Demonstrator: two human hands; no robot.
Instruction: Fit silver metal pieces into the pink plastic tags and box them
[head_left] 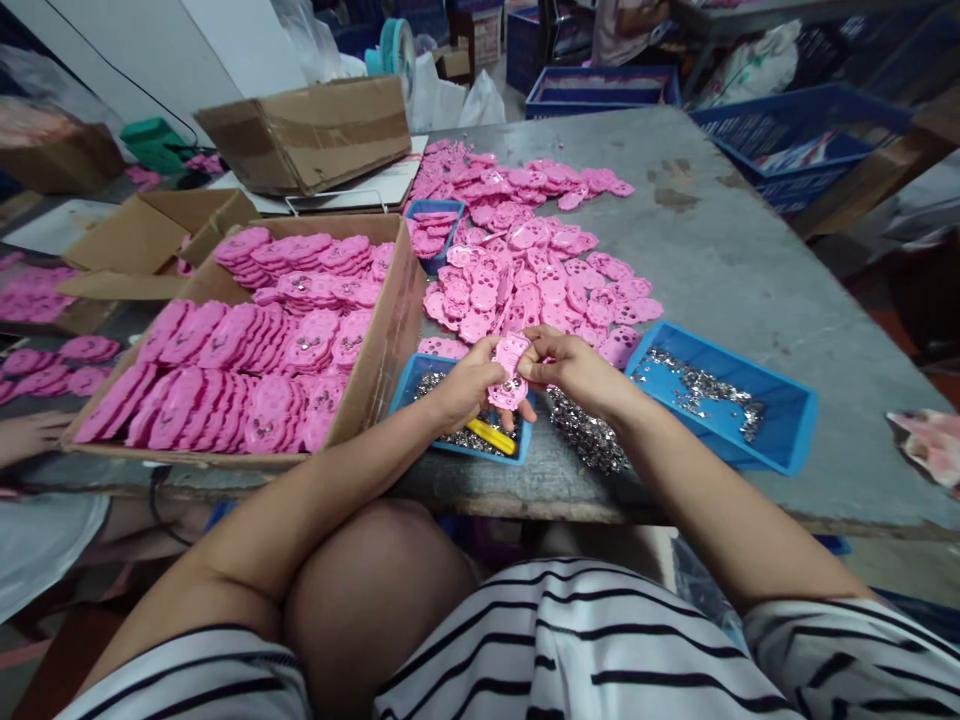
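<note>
My left hand [466,385] and my right hand [570,365] meet over the table's near edge, both pinching one pink plastic piece [510,370] with holes in it. The fingers of each hand are closed on its sides. Beneath them sits a small blue tray [409,385] of small shiny metal parts with a yellow tool [491,437] lying in it. A loose heap of the metal parts [585,432] lies on the table just right of the tray. Beyond my hands spreads a pile of the same pink pieces [525,270].
An open cardboard box [390,330] at left holds rows of stacked pink pieces. A larger blue tray [780,420] with scattered metal parts sits at right. Another small blue tray [433,212], more boxes and blue crates stand farther back. Another person's hand [30,435] shows at far left.
</note>
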